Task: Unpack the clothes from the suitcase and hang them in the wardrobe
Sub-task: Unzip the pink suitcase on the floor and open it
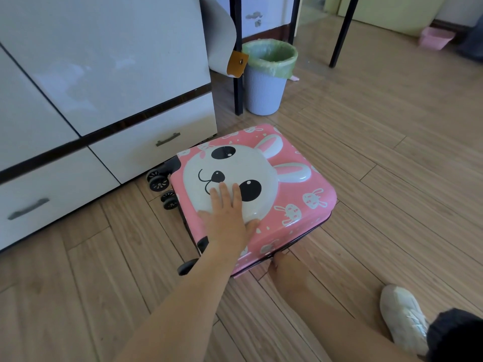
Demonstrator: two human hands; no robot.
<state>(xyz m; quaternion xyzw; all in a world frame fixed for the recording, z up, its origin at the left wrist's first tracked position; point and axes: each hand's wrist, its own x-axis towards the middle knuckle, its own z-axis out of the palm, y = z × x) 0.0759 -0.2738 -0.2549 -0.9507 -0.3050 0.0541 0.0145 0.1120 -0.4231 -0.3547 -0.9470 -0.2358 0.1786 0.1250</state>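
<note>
A pink hard-shell suitcase (292,165) with a raised white bunny face lies flat and closed on the wooden floor, its wheels toward the wardrobe. My left hand (226,215) rests palm down on the bunny face with its fingers straight and spread. My right hand (283,262) is at the suitcase's near edge, its fingertips bunched on the dark zipper seam (308,235); the pull itself is hidden under them. The white wardrobe (104,61) stands at the left with its doors shut and two drawers below. No clothes are in view.
A grey bin (264,92) with a green liner stands behind the suitcase, between black table legs (238,87). A pink tray (435,39) lies at the far right. My white shoe (402,317) is at the lower right on the floor.
</note>
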